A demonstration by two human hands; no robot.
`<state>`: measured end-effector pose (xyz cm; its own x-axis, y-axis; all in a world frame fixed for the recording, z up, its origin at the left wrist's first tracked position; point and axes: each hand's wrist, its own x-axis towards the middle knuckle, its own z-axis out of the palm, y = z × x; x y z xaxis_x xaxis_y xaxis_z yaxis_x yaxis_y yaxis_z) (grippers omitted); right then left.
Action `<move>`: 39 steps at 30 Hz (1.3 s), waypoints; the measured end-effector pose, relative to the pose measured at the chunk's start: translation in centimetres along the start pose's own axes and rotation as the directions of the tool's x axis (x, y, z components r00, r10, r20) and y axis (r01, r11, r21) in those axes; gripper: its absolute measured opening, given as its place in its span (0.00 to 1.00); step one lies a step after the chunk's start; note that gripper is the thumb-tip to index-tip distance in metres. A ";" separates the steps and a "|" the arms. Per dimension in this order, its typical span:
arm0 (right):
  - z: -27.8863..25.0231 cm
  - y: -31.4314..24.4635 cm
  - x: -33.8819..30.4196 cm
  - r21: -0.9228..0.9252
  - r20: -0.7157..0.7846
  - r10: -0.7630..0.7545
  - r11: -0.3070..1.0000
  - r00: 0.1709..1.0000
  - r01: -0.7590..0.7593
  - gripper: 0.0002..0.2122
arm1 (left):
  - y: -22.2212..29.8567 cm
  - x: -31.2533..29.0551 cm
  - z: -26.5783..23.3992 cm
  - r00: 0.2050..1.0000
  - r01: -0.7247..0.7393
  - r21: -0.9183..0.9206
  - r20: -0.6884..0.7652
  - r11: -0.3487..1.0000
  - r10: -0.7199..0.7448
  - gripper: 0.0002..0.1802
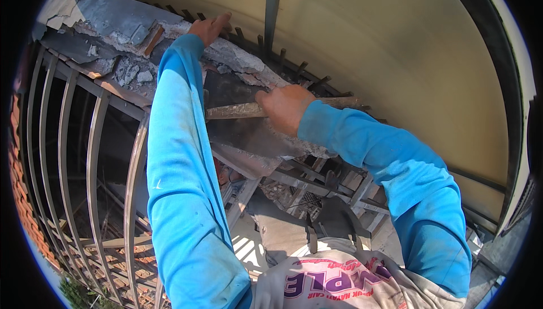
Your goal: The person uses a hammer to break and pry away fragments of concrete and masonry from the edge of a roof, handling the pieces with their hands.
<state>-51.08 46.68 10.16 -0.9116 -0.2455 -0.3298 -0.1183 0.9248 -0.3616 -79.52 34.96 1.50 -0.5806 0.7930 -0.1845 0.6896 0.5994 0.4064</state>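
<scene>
My right hand (287, 109) is closed round the wooden handle of a hammer (235, 111). The handle runs roughly level; its head end is mostly hidden behind my left sleeve, with only a sliver of dark metal showing. Farther off, my left hand (210, 29) rests on the far edge of a broken concrete ledge (240, 62), fingers stretched out. The ledge's top is cracked and crumbling. Loose grey chunks (129, 72) and a reddish brick piece (154, 40) lie on it left of my left arm. Below the hammer is a dark, dusty slab (240, 136).
A large yellowish translucent sheet (384, 43) with a dark post (274, 12) rises behind the ledge. Short dark bars (301, 70) stick out along its foot. At left stand curved metal railings (95, 156), with roof tiles (25, 196) beyond. Rungs or slats (300, 193) show below.
</scene>
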 end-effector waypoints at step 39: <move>1.7 3.1 5.6 -0.066 -0.193 0.184 0.978 0.964 -0.200 0.08 | 4.2 -1.4 -0.4 0.991 -0.136 0.647 0.085 0.750 0.106 0.23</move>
<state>-55.91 47.67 5.74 -0.9763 -0.0101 -0.2163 0.0408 0.9724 -0.2297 -75.95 36.32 3.88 -0.4653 0.8583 -0.2162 0.8763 0.4122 -0.2495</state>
